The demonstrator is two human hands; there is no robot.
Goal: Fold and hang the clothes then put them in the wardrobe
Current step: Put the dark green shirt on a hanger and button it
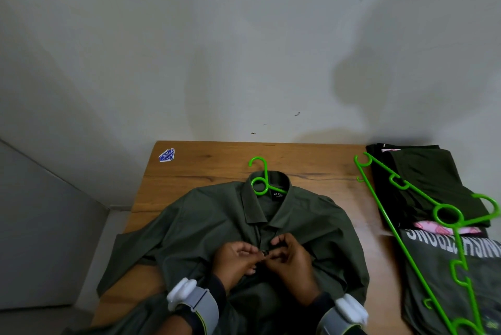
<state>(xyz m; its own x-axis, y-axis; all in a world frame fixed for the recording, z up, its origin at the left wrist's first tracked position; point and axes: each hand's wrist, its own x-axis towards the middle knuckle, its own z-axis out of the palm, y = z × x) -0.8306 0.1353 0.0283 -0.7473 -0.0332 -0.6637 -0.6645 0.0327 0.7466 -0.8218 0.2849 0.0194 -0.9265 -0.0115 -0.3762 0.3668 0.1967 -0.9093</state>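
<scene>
Centrally, one shirt (217, 226) on one hanger (261, 178) at tabletop (189, 169) middle; left hand (234, 260) and right hand (291, 258) pinch its placket; second hanger (423, 223) over two folded piles by right edge

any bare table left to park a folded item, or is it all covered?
Free: the far strip of the table between the wall and the green shirt collar, from the blue sticker across to the loose green hanger; also a narrow lane between shirt and that hanger. Crowded: centre under the shirt and both hands, right edge under stacked clothes.
</scene>
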